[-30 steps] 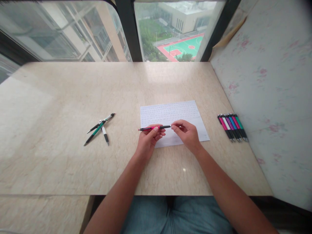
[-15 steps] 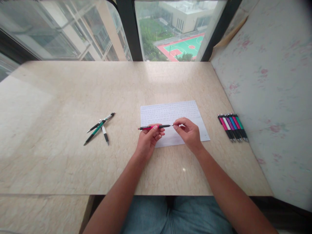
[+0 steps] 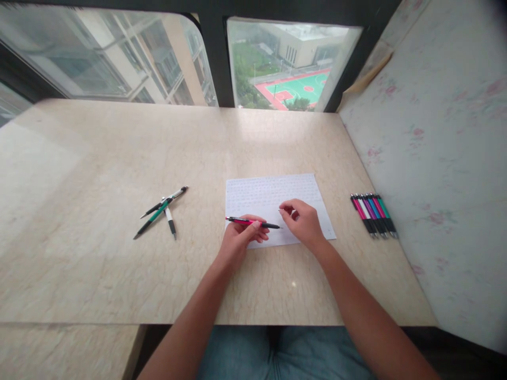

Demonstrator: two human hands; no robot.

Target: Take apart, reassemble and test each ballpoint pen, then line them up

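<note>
My left hand (image 3: 242, 238) grips a pink and black pen (image 3: 253, 222) that lies level over the near edge of a written sheet of paper (image 3: 273, 198), tip pointing right. Just to the right, my right hand (image 3: 301, 221) is pinched closed above the paper, holding a tiny pale piece at its fingertips that I cannot make out. The two hands are a short gap apart, and the right hand no longer touches the pen.
Three pens (image 3: 160, 210) lie crossed on the beige marble table (image 3: 119, 158) at the left. Several coloured pens (image 3: 372, 214) lie side by side at the right, close to the flowered wall (image 3: 435, 132). A window (image 3: 293, 63) runs along the far edge.
My right hand has come off the pen's tip end and drawn slightly away, with a small piece pinched in it. The camera has tilted down a little, shifting everything lower in view.
</note>
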